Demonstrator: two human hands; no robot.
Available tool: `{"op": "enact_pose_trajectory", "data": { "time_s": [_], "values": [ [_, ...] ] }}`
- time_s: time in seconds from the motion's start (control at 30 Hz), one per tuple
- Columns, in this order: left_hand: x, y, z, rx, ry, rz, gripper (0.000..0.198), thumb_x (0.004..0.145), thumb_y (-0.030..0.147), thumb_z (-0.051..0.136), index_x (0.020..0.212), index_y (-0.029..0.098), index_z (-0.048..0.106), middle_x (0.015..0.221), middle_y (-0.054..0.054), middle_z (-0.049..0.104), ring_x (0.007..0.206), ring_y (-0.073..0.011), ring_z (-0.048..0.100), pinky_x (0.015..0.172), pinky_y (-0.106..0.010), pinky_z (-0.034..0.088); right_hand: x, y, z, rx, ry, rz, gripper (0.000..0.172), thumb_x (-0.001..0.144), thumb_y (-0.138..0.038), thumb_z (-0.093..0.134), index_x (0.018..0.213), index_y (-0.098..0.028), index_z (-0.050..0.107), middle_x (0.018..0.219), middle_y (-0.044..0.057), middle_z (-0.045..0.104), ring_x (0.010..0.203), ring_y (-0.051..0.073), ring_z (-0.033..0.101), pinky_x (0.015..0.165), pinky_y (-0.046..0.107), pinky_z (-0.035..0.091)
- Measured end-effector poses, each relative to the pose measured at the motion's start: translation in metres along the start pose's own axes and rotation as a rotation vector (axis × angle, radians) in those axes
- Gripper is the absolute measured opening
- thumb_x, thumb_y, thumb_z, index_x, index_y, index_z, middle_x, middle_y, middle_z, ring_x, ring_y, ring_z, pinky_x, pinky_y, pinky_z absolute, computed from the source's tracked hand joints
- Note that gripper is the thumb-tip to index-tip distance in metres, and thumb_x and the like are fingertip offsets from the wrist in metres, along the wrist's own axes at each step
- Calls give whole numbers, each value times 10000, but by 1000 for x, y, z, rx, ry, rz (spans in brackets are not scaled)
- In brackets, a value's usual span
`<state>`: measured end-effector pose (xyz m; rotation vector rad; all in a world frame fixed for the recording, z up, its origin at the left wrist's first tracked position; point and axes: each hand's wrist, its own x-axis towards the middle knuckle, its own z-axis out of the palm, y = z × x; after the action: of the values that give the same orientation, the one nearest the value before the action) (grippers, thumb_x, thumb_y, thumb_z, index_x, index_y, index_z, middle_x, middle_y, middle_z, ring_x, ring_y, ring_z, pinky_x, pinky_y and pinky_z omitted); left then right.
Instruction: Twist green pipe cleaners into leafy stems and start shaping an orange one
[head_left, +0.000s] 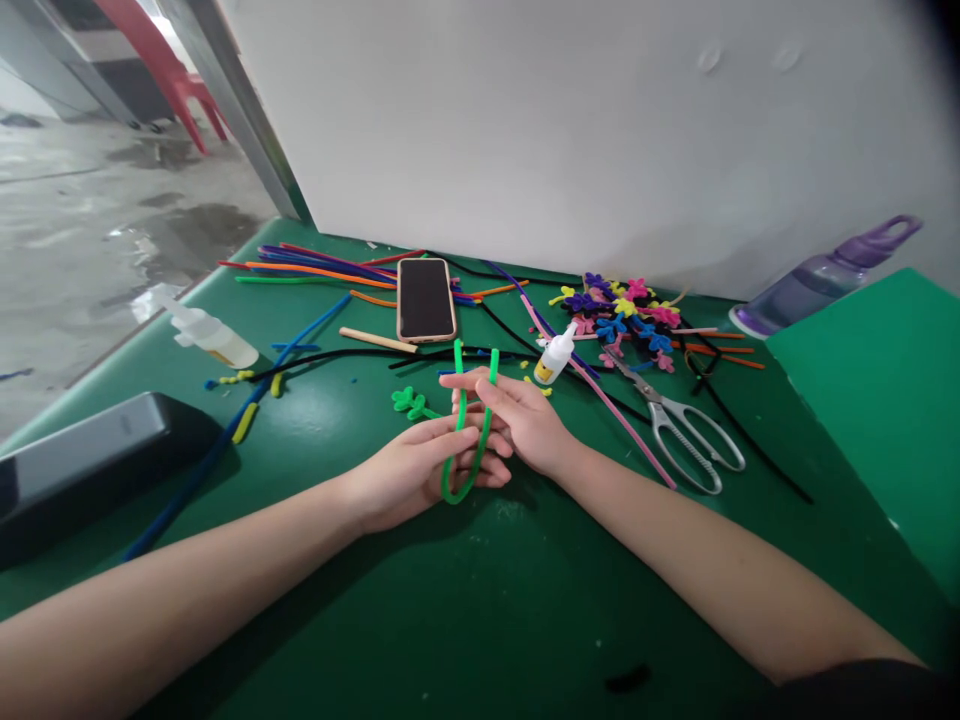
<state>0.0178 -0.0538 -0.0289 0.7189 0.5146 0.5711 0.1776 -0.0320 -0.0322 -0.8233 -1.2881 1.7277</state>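
A bright green pipe cleaner (452, 490), bent into a U with both ends pointing up, is held between my two hands above the table. My left hand (420, 465) pinches its left side between thumb and fingers. On the other side, my right hand (529, 420) grips the right arm of the U near its upper end, the forefinger reaching across to the left arm. Just behind my left hand lies a small green pipe-cleaner flower (409, 402). Close beyond my right hand is a small white glue bottle (555, 355).
Scissors (675, 425) lie open at the right, near a pile of colourful pipe-cleaner flowers (619, 310). A phone (426, 300) and loose pipe cleaners (322, 270) are at the back. A larger glue bottle (214, 335), grey box (90, 460) and purple water bottle (817, 280) stand or lie around.
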Motion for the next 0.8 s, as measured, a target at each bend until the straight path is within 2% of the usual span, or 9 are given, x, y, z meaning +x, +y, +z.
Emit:
{"op": "enact_pose_trajectory", "data": {
  "time_s": [0.1, 0.17, 0.27, 0.33, 0.47, 0.57, 0.7, 0.77, 0.8],
  "values": [
    [-1, 1, 1, 45, -44, -26, 275, 939, 217, 375, 788, 104, 574, 761, -44, 573, 737, -147, 614, 870, -363, 441, 1, 1, 0, 50, 11, -36, 311, 910, -388, 465, 1156, -272, 617, 911, 13, 556, 663, 62, 550, 553, 177, 480],
    [-1, 3, 2, 55, -91, -37, 319, 952, 222, 338, 725, 117, 535, 628, 19, 478, 563, -95, 565, 862, -379, 450, 1, 2, 0, 77, 8, -42, 337, 915, -386, 457, 1222, -297, 565, 897, 4, 549, 605, 50, 522, 503, 171, 456],
    [-2, 6, 4, 53, -140, -44, 249, 959, 210, 314, 861, 138, 531, 577, 87, 337, 369, -19, 346, 775, -381, 487, 3, 5, 0, 69, 10, -67, 384, 922, -407, 431, 1293, -326, 486, 906, 1, 548, 463, 32, 428, 381, 181, 379],
    [-2, 7, 4, 63, -158, -60, 225, 959, 205, 309, 915, 142, 521, 589, 91, 311, 379, -15, 292, 743, -371, 489, 4, 6, 1, 66, 45, -113, 390, 923, -402, 429, 1302, -324, 477, 911, 5, 549, 519, 55, 475, 427, 196, 421],
    [-3, 8, 3, 65, -165, -88, 236, 956, 204, 305, 862, 136, 510, 590, 83, 277, 423, -30, 277, 723, -347, 460, 5, 6, 3, 119, 98, -184, 409, 940, -376, 407, 1344, -317, 423, 822, -4, 566, 706, 103, 553, 634, 238, 492],
    [-4, 7, 2, 45, -146, -97, 226, 956, 226, 321, 850, 146, 503, 575, 83, 240, 433, -38, 203, 621, -270, 407, 5, 3, 4, 124, 99, -170, 530, 928, -382, 436, 1422, -334, 250, 843, -4, 602, 701, 111, 571, 646, 260, 499],
    [-4, 5, 4, 13, -102, -71, 215, 955, 250, 332, 823, 167, 481, 566, 82, 204, 444, -50, 182, 571, -239, 352, 5, -1, 3, 188, 166, -170, 776, 882, -407, 518, 1444, -353, -14, 1053, 36, 616, 712, 125, 604, 650, 297, 519],
    [-4, 4, 5, 27, -82, -50, 212, 956, 250, 330, 821, 170, 472, 567, 83, 206, 440, -49, 180, 567, -239, 349, 5, -2, 3, 215, 178, -153, 800, 862, -413, 547, 1447, -316, 10, 1116, 67, 613, 754, 141, 619, 672, 314, 526],
    [-3, 3, 6, 44, -76, -37, 211, 956, 249, 329, 820, 169, 468, 566, 85, 210, 437, -47, 180, 568, -241, 354, 6, -1, 3, 214, 167, -140, 778, 848, -412, 567, 1445, -289, 83, 1121, 78, 620, 778, 149, 624, 688, 319, 527]
  ]
}}
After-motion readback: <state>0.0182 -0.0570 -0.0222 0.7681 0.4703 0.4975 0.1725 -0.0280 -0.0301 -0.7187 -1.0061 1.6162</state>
